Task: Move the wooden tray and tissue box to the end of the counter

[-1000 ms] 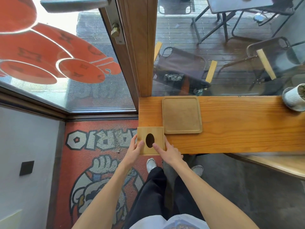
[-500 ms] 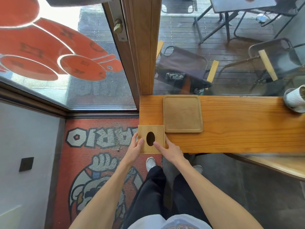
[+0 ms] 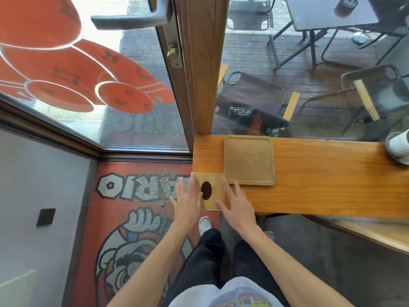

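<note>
A long wooden counter (image 3: 321,180) runs along a glass window, its left end stopping beside a wooden door post (image 3: 200,63) and a glass door (image 3: 88,85) painted with orange shapes. Below that end lies a red floor mat (image 3: 137,218) with a cartoon figure and lettering; a grey wall (image 3: 33,207) closes the left side. Through the window, outdoor chairs and a table stand on dark decking.

The counter's surface is bare from the tray rightward to a ribbed white pot (image 3: 398,147) at the far right edge of view (only part of it shows).

The wooden tray (image 3: 249,160) lies flat near the left end, square with rounded corners and a low raised rim, its far edge close to the window. A strip of bare counter remains between it and the end.

The tissue box (image 3: 211,191) sits at the near left corner, pale wood with a dark oval hole on top, just beside the tray's near left corner.

The left hand (image 3: 187,202) and right hand (image 3: 235,206) flank the box with fingers spread and extended, not gripping; whether the fingertips touch its sides cannot be told.
</note>
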A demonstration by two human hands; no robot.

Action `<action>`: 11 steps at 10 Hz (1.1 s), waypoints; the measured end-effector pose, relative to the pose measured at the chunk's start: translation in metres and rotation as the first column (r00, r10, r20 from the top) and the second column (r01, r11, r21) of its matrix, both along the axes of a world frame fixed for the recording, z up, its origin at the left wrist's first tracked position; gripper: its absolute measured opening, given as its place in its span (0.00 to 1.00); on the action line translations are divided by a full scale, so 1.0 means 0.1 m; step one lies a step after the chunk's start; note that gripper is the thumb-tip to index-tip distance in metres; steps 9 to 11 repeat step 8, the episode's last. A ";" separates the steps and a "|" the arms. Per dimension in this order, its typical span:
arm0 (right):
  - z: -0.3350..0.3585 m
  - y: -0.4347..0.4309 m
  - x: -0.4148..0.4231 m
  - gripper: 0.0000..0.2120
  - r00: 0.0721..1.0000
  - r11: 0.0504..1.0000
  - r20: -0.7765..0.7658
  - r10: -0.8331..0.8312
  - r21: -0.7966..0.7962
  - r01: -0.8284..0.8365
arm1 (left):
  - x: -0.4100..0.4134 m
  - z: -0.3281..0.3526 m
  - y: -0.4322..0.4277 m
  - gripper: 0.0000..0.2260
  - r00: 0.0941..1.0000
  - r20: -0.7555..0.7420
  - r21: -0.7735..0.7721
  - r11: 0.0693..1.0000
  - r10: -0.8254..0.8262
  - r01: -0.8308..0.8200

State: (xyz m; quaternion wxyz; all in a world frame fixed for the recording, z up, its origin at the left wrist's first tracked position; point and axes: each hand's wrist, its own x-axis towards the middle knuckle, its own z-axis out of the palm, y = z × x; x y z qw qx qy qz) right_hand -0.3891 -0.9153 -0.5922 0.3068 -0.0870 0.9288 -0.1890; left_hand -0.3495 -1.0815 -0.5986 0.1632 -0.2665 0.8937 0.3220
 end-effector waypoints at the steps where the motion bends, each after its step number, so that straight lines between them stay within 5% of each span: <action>1: 0.02 0.02 -0.01 0.37 0.983 0.977 -0.031 0.183 0.118 -0.179 | 0.03 -0.04 0.02 0.32 0.990 0.118 -0.086 0.992 -0.079 0.089; 5: 0.14 0.01 -0.11 0.34 0.968 0.977 0.201 0.150 0.120 -0.177 | -0.02 0.11 0.11 0.33 0.968 0.237 -0.206 0.969 -0.084 0.135; 6: 0.18 0.03 -0.16 0.29 0.943 0.954 0.331 -0.040 -0.266 0.134 | -0.11 0.15 0.12 0.31 0.966 0.243 -0.193 0.972 -0.084 0.133; 7: 0.21 0.19 -0.23 0.28 0.943 0.870 0.216 -0.254 -0.375 0.321 | -0.26 0.24 0.15 0.23 0.983 0.175 -0.207 0.974 -0.061 0.097; 8: 0.13 0.51 -0.50 0.29 0.965 0.952 0.079 -0.249 -0.164 0.259 | -0.43 0.25 0.20 0.22 0.989 0.108 -0.242 0.962 -0.105 0.129; 11: 0.13 0.51 -0.50 0.29 0.965 0.952 0.079 -0.249 -0.164 0.259 | -0.43 0.25 0.20 0.22 0.989 0.108 -0.242 0.962 -0.105 0.129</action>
